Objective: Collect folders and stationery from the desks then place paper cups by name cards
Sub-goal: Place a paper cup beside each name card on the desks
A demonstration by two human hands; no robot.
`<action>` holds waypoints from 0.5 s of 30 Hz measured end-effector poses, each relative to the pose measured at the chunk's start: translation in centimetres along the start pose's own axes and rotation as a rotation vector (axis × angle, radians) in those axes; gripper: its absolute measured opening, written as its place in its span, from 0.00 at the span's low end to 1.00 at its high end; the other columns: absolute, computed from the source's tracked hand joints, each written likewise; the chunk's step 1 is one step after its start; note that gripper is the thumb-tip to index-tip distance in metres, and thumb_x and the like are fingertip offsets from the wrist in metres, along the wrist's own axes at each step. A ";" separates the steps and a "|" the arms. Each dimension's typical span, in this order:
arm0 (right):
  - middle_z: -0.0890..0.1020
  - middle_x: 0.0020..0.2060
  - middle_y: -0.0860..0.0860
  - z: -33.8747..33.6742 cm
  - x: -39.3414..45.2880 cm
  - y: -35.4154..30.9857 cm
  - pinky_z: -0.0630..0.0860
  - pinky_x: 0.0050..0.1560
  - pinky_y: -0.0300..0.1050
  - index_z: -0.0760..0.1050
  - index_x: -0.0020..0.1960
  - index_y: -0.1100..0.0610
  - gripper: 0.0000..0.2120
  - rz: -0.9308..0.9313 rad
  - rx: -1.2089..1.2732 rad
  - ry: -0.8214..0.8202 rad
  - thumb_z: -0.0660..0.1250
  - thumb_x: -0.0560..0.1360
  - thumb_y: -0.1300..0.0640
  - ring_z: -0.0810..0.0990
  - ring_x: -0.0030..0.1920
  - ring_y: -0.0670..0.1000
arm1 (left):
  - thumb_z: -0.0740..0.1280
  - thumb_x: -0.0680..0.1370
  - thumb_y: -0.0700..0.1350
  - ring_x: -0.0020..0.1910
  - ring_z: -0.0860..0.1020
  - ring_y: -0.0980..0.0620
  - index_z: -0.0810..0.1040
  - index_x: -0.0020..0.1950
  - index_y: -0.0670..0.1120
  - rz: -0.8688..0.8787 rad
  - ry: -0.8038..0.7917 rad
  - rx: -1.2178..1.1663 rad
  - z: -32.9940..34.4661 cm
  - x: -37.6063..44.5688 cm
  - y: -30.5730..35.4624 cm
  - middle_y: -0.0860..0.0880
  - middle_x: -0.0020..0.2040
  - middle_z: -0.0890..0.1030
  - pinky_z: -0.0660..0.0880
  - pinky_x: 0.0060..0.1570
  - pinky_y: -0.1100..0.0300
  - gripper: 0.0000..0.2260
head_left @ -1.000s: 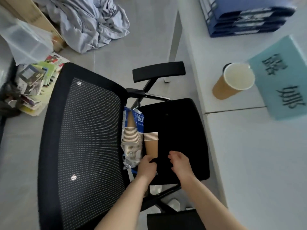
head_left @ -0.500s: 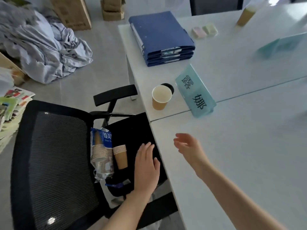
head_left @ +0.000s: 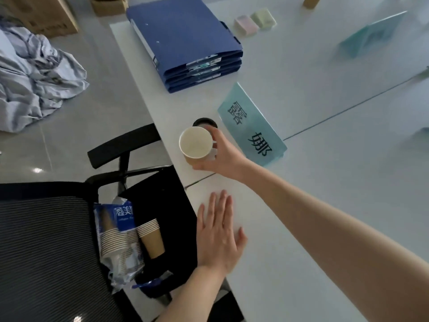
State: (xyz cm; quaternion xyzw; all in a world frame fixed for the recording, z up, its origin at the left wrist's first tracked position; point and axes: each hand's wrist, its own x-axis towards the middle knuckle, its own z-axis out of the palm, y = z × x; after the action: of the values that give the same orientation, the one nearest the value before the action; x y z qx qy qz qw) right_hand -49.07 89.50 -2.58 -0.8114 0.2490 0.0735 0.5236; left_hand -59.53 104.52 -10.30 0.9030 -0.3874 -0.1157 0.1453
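My right hand grips a brown paper cup standing near the white desk's left edge, just left of a teal name card. My left hand lies flat with straight fingers on the desk at its edge. On the black chair seat below lie a short stack of brown paper cups and a plastic sleeve of more cups. A stack of blue folders sits at the desk's far left.
A black round cable hole shows behind the cup. Pink and green sticky note pads, a second teal name card and another cup lie further back. Crumpled grey cloth and cardboard boxes are on the floor.
My right hand reached forward from above the desk and closed round the cup by the name card. My left hand moved from the chair seat onto the desk edge.
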 end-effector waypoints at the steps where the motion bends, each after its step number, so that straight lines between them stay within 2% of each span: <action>1: 0.71 0.65 0.53 0.3 0.3 0.1 0.71 0.66 0.58 0.61 0.72 0.53 0.46 -0.006 0.044 0.004 0.81 0.60 0.56 0.72 0.65 0.55 | 0.61 0.74 0.55 0.79 0.56 0.44 0.61 0.78 0.42 0.004 -0.002 0.003 0.0 0.0 -0.1 0.44 0.79 0.58 0.53 0.74 0.43 0.34; 5: 0.78 0.59 0.56 0.7 1.0 0.4 0.74 0.63 0.58 0.67 0.67 0.59 0.37 0.014 0.132 0.040 0.80 0.63 0.61 0.78 0.59 0.56 | 0.61 0.75 0.55 0.79 0.55 0.44 0.60 0.78 0.42 0.009 0.005 0.037 0.1 0.1 -0.3 0.44 0.79 0.58 0.53 0.75 0.42 0.35; 8: 0.78 0.56 0.53 0.5 0.3 0.1 0.76 0.61 0.47 0.66 0.68 0.61 0.34 0.035 0.257 0.016 0.77 0.66 0.67 0.80 0.53 0.50 | 0.61 0.74 0.55 0.79 0.55 0.44 0.59 0.79 0.42 0.009 -0.005 0.029 0.1 0.1 -0.1 0.44 0.79 0.58 0.53 0.75 0.42 0.35; 9: 0.77 0.55 0.52 0.5 -0.2 0.4 0.77 0.60 0.45 0.66 0.68 0.61 0.34 0.032 0.247 0.038 0.78 0.66 0.66 0.80 0.52 0.49 | 0.61 0.74 0.55 0.79 0.54 0.44 0.59 0.79 0.42 0.011 -0.003 0.031 0.0 0.0 -0.1 0.44 0.80 0.57 0.53 0.75 0.42 0.35; 12: 0.77 0.59 0.50 -0.1 -3.0 2.2 0.76 0.62 0.53 0.68 0.67 0.55 0.36 0.011 0.166 0.144 0.80 0.64 0.58 0.78 0.59 0.51 | 0.59 0.75 0.55 0.79 0.54 0.44 0.59 0.79 0.42 0.005 -0.013 0.054 -0.2 0.1 0.1 0.44 0.79 0.57 0.53 0.75 0.42 0.35; 15: 0.79 0.56 0.45 -1.0 -6.8 4.7 0.78 0.59 0.50 0.70 0.62 0.49 0.32 0.057 0.291 0.252 0.81 0.63 0.56 0.78 0.59 0.49 | 0.58 0.74 0.55 0.79 0.55 0.43 0.60 0.78 0.41 -0.007 -0.052 0.088 -0.2 0.2 0.2 0.43 0.79 0.58 0.52 0.75 0.41 0.35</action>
State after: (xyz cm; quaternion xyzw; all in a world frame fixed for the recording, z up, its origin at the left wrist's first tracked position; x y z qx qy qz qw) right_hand -57.37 89.32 -3.40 -0.7226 0.3434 -0.0506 0.5979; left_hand -59.42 104.26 -10.06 0.9066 -0.3924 -0.1226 0.0947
